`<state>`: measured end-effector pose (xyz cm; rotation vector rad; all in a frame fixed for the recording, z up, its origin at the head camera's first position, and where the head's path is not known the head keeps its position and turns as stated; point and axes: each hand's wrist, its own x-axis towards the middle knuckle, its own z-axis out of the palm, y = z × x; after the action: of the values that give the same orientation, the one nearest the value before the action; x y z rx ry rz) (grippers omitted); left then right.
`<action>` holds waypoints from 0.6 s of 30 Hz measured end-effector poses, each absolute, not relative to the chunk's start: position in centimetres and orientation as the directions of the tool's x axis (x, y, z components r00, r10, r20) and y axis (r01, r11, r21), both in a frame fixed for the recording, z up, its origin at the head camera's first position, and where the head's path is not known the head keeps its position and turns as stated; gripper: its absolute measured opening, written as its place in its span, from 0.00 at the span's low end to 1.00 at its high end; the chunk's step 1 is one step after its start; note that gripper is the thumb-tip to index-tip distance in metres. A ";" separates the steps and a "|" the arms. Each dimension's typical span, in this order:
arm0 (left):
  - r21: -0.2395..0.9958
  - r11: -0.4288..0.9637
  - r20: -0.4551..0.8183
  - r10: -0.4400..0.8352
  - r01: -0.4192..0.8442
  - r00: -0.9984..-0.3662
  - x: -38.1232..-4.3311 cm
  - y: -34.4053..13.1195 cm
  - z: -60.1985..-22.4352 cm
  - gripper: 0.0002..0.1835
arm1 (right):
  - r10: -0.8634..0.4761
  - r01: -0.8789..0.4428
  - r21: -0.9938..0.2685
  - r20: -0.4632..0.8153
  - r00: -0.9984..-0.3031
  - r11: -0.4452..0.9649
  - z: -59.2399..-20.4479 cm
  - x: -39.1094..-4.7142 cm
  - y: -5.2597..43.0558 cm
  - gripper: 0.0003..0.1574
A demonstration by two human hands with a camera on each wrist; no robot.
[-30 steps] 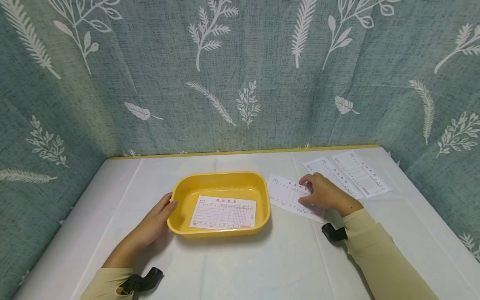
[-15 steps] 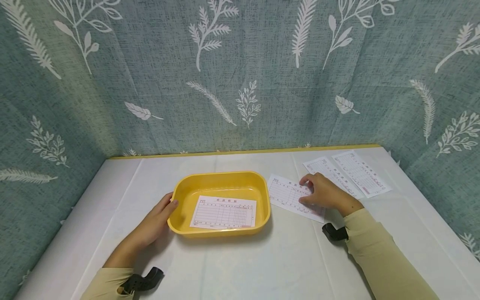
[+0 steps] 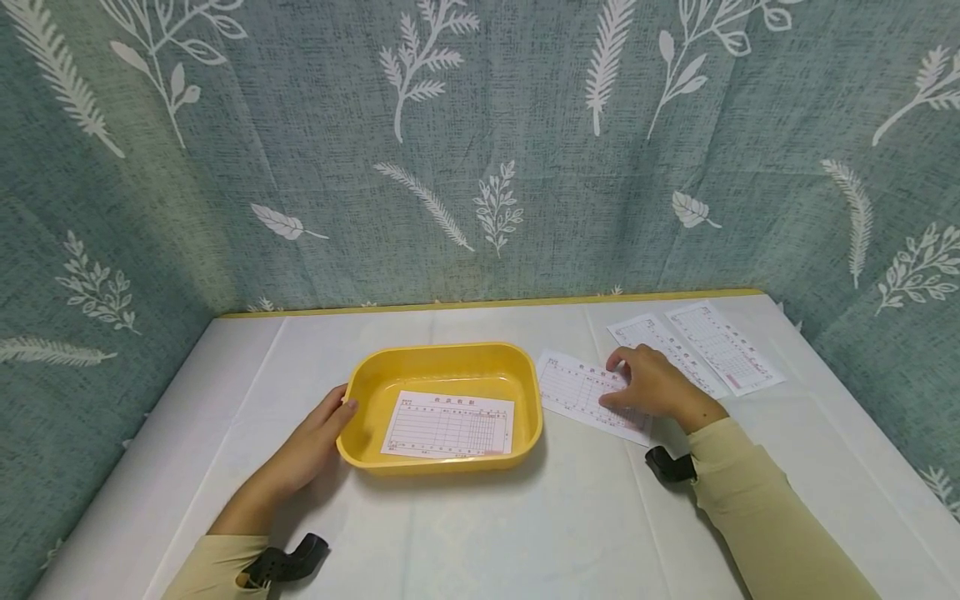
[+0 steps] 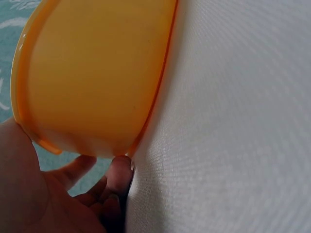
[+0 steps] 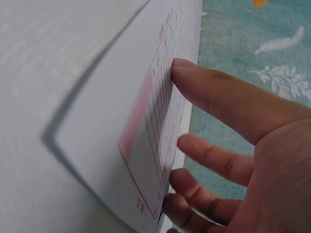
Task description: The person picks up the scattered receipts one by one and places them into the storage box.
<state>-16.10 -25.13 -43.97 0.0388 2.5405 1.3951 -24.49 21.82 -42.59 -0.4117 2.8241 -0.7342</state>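
Note:
My left hand holds the left end of a yellow plastic tray, thumb over the rim and the other fingers along the outer wall. In the left wrist view the fingertips sit low at the tray's end. Inside the tray lies a white receipt slip with red print. To the right of the tray, my right hand rests over another receipt slip lying on the table. Its thumb touches the printed face, the other fingers bent toward the far edge and spread apart from the thumb.
Two more receipt slips, one partly behind my right hand and one farther right, lie at the back right of the white table. A leaf-patterned teal curtain rises behind and at both sides.

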 end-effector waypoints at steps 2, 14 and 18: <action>0.836 0.541 -0.197 0.139 -0.092 -0.970 -16.1 -25.1 -44.0 0.33 | -0.306 -0.210 -0.496 -0.120 -0.945 0.842 -42.5 -24.4 21.9 0.32; 0.839 0.538 -0.188 0.142 -0.084 -0.972 -16.1 -25.1 -44.0 0.32 | -0.279 -0.131 -0.540 -0.202 -0.939 0.831 -42.3 -24.4 21.8 0.30; 0.839 0.539 -0.182 0.146 -0.076 -0.973 -16.1 -25.0 -44.0 0.32 | -0.279 -0.127 -0.548 -0.204 -0.938 0.827 -42.3 -24.2 21.8 0.27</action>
<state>-16.08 -24.99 -44.02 0.0590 2.5479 1.4049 -24.24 21.84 -42.33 -0.3109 2.7338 -0.7914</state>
